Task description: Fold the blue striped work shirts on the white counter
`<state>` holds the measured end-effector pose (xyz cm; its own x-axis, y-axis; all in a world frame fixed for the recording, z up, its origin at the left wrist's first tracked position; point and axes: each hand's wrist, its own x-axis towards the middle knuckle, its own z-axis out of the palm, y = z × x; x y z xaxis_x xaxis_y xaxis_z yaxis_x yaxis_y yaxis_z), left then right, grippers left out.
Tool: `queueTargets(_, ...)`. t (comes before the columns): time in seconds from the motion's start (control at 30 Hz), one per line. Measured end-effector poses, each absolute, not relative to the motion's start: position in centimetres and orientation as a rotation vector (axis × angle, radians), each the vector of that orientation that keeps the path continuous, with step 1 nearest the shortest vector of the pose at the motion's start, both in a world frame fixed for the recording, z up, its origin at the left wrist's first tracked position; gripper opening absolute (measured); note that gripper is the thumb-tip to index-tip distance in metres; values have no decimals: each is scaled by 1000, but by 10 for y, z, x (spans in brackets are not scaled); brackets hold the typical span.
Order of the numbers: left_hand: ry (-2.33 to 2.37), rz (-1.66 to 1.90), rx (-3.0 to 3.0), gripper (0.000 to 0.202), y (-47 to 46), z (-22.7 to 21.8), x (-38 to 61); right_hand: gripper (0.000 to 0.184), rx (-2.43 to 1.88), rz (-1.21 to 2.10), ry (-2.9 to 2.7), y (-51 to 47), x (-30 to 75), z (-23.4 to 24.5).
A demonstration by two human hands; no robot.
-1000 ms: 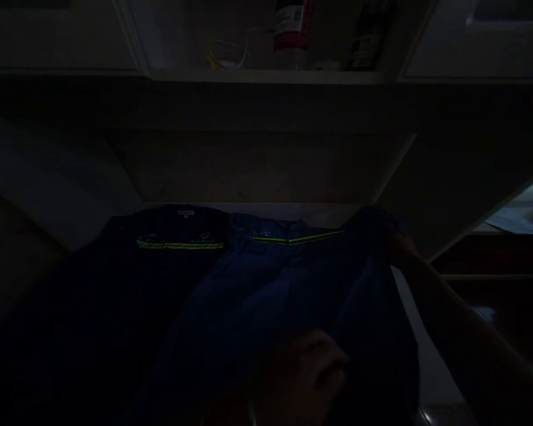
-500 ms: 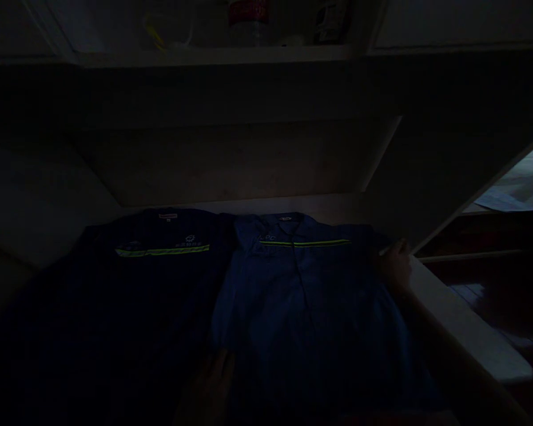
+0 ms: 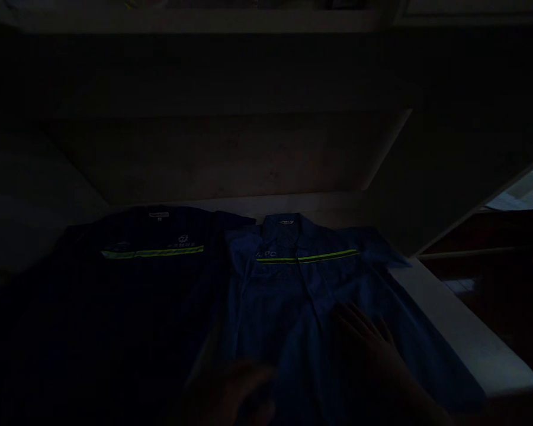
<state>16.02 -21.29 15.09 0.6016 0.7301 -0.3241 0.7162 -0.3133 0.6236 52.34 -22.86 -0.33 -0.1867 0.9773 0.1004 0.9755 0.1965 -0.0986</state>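
Observation:
In the dim light a blue work shirt (image 3: 288,307) with a collar and a yellow-green chest stripe lies spread out. My right hand (image 3: 368,337) rests on its front, fingers stretched and slightly apart. Low in the view, my left hand (image 3: 235,384) is over the shirt's lower left side. Its fingers look curved, but blur and darkness hide whether cloth is gripped. A darker navy work garment (image 3: 146,307) lies flat to the left, with a similar stripe, a white logo and a neck label. Its lower part fades into the dark.
Both garments lie on a white surface (image 3: 471,337) whose right edge borders a dark reddish floor (image 3: 466,284). A recessed back panel (image 3: 249,160) stands behind them. Above runs a shelf edge (image 3: 204,21) with partly visible items. A slanting side panel (image 3: 453,148) rises on the right.
My right hand has left the shirt's right sleeve and moved inward onto its front. That sleeve now lies loose. My left hand has shifted a little right. The view has tilted downward.

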Motion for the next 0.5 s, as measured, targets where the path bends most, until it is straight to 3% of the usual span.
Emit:
queueTargets(0.1, 1391, 410, 2284, 39, -138, 140, 198, 46, -1913, 46, -2238, -207, 495, 11)
queueTargets(0.23, 1655, 377, 2514, 48, -52, 90, 221, 41, -1911, 150, -2194, -180, 449, 21)
queueTargets(0.37, 1625, 324, 2496, 31, -24, 65, 196, 40, -1895, 174, -2181, -174, 438, 21)
queueTargets(0.5, 1567, 707, 2017, 46, -18, 67, 143, 40, -1880, 195, -2167, -177, 445, 21)
